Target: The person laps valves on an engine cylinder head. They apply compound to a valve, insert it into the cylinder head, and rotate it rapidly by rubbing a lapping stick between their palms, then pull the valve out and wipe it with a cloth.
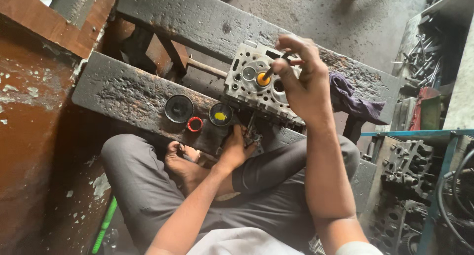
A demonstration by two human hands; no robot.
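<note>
On the dark plank surface (138,94) rests a cylinder head (256,85); right hand (301,80) fingers pinch a thin stick tool (270,72) on a valve, apparently lapping it. Left hand (237,146) fingers grip the head's near edge; next calls for steady twirling.

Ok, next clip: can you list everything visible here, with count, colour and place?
cylinder head: one, pale grey metal, on the dark plank.
stick tool: one, dark, orange cup below it, over a port.
round tins: two, black, one with yellow paste, left of the head.
small cap: one, red, between the tins.
rag: one, purple, right of the head.
more cylinder heads: several, grimy, right shelf.
left hand: at the head's near edge.
right hand: pinching the stick.
</note>
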